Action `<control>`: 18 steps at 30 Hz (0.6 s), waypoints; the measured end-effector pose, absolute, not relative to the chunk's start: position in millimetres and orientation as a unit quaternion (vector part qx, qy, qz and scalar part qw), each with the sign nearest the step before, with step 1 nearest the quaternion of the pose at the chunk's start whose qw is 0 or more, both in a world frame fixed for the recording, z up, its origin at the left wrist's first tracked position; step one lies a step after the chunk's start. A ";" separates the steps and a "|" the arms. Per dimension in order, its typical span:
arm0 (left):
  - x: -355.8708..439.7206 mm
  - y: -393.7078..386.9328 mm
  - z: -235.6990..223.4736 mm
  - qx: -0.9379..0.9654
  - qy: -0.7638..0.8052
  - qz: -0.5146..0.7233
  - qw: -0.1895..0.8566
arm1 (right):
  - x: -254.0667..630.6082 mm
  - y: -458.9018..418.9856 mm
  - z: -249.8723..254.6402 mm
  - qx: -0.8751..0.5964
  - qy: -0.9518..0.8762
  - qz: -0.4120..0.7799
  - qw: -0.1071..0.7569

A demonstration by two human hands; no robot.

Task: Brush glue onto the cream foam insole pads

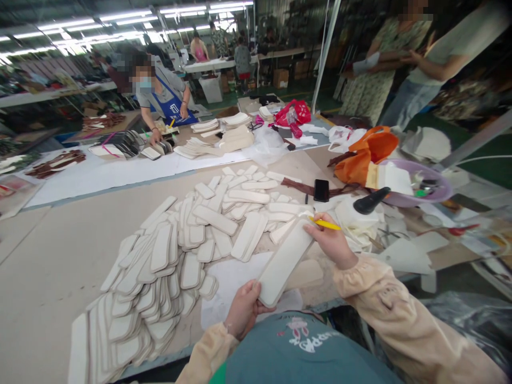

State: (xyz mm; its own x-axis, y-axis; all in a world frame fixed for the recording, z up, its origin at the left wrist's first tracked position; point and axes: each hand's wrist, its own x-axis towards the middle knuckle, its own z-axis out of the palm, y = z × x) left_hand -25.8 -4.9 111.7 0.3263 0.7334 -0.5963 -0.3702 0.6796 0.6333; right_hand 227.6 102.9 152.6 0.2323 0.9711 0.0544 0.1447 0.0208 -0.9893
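Observation:
A long flat off-white piece point(285, 261) with rounded corners is held slantwise above the table edge. My left hand point(245, 308) pinches its near end between thumb and fingers. At the far end, my right hand point(332, 240) is closed on the piece's edge and also carries a slim yellow tool point(326, 224), whose tip I cannot make out clearly. Left of and beyond my hands spreads a big heap of similar off-white pieces point(216, 218), overlapping in loose rows. White paper point(232, 277) lies under the held piece.
A black phone point(321, 190) and brown strips point(298, 185) lie beyond my right hand. A white container with a black spout point(370, 201), a purple basin point(438, 186) and an orange bag point(370, 152) stand at the right. Across the table, a person in a blue apron point(172, 104) handles stacked pieces.

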 end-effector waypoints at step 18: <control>-24.2 -3.7 99.1 0.218 0.484 0.308 0.789 | 236.2 101.3 137.4 -0.614 -0.485 0.342 0.521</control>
